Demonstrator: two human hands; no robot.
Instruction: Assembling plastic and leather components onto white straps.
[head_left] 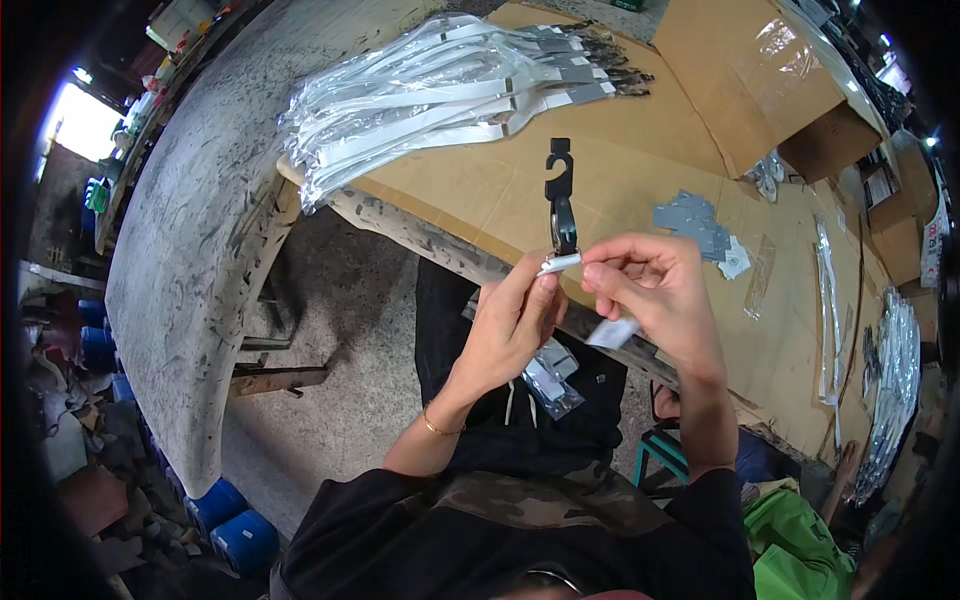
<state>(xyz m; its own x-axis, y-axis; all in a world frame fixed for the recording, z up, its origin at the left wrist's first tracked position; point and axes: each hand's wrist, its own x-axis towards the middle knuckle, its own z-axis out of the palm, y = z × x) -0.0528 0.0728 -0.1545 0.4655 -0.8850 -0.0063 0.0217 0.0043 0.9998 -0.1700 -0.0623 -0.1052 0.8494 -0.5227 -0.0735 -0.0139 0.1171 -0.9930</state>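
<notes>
In front of me my left hand (508, 325) pinches a small white strip (560, 263) between thumb and fingers. Just beyond it a black plastic hanger hook (560, 175) points away over the cardboard, joined to a shiny dark loop (563, 225) whose lower end meets the strip. My right hand (655, 290) is closed, thumb against fingertips, close to the strip's right end; what lies in the pinch is too small to tell. A blurred white tag (612, 333) hangs below the right hand. On my lap rest small clear packets (550, 380) with pale pieces in them.
Cardboard (460, 200) covers the table. A pile of long plastic-sleeved white strips (420, 95) lies at the far left, grey tags (692, 222) on the right. Beyond stands an open carton (770, 80). A curved grey surface (200, 250) runs along the left; blue drums (245, 540) sit below.
</notes>
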